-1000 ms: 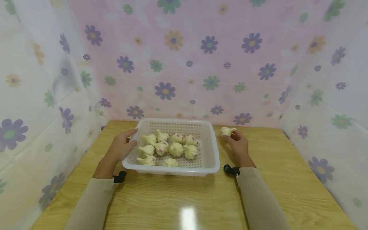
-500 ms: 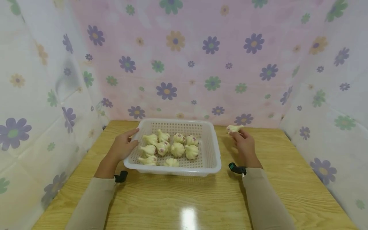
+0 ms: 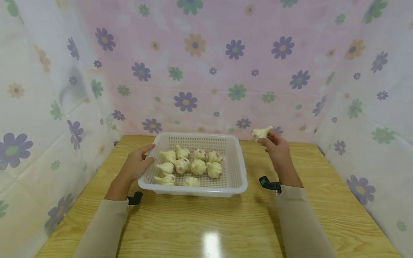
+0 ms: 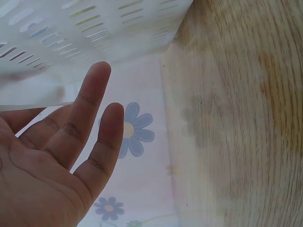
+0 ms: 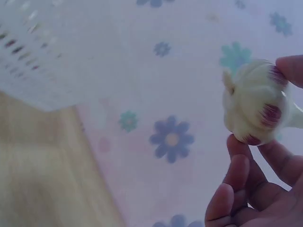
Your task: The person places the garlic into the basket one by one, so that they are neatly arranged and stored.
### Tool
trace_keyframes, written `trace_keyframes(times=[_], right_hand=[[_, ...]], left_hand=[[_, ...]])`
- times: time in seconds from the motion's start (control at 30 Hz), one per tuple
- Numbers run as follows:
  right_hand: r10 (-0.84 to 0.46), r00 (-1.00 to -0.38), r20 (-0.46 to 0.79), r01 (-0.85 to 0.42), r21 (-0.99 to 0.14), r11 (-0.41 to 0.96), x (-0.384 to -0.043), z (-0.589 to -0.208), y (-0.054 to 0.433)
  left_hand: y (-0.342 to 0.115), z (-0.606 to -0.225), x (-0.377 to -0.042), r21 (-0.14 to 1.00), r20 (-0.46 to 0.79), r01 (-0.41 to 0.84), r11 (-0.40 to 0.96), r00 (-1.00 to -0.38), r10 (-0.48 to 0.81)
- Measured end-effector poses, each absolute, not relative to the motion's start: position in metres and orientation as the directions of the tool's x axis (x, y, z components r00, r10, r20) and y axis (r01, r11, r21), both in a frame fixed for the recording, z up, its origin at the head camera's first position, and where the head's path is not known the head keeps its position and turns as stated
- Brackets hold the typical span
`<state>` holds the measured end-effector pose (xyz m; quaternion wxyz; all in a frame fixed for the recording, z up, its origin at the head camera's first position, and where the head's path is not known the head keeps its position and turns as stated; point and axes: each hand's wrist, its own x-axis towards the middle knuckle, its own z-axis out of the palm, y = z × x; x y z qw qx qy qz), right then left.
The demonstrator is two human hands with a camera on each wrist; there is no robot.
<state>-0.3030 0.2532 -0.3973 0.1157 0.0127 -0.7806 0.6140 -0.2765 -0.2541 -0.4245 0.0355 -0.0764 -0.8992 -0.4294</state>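
In the head view a white plastic basket [image 3: 192, 191] sits on the wooden table with several pale garlic bulbs [image 3: 198, 167] inside, some with purple marks. My left hand [image 3: 134, 165] holds the basket's left rim; in the left wrist view two of its fingers [image 4: 87, 101] stretch out along the outside of the slotted wall. To the right of the basket, above the table, my right hand [image 3: 276, 147] pinches a single garlic bulb [image 3: 260, 133]. The right wrist view shows that garlic bulb [image 5: 258, 104] between thumb and fingertips, purple streaks on its side.
The wooden table [image 3: 180, 225] reaches back to a pink flowered cloth [image 3: 213, 82]. Similar white flowered cloths [image 3: 361, 107] stand at the left and right sides. A dark wrist device [image 3: 269, 184] sits below each hand.
My right hand has lifted the garlic bulb higher off the table and moved a little to the right. The left hand stays at the basket's rim, and the basket has not moved.
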Motion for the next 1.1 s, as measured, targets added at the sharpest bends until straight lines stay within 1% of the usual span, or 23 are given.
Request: trace_keyframes(times=[0.17, 0.33, 0.6, 0.73, 0.9, 1.1], right_hand=[[0.019, -0.962, 0.272, -0.251, -0.91, 0.329, -0.288, -0.372, 0.241], [-0.085, -0.942, 0.325, -0.333, -0.873, 0.356, -0.284, -0.357, 0.223], [-0.263, -0.915, 0.304, -0.399, -0.774, 0.492, -0.29, -0.347, 0.2], [-0.398, -0.866, 0.304, -0.482, -0.722, 0.496, -0.297, -0.336, 0.185], [-0.593, -0.78, 0.197, -0.529, -0.715, 0.458, -0.308, -0.331, 0.167], [-0.719, -0.695, 0.033, -0.509, -0.729, 0.458, -0.318, -0.341, 0.153]], left_hand=[[-0.254, -0.423, -0.275, 0.766, 0.127, 0.165, 0.622, -0.986, 0.105], [-0.254, -0.419, -0.276, 0.77, 0.126, 0.161, 0.618, -0.987, 0.1], [-0.253, -0.42, -0.275, 0.768, 0.129, 0.166, 0.619, -0.986, 0.105], [-0.254, -0.419, -0.274, 0.764, 0.137, 0.17, 0.623, -0.985, 0.102], [-0.254, -0.419, -0.275, 0.77, 0.124, 0.159, 0.618, -0.987, 0.1], [-0.254, -0.421, -0.275, 0.775, 0.124, 0.16, 0.612, -0.987, 0.102]])
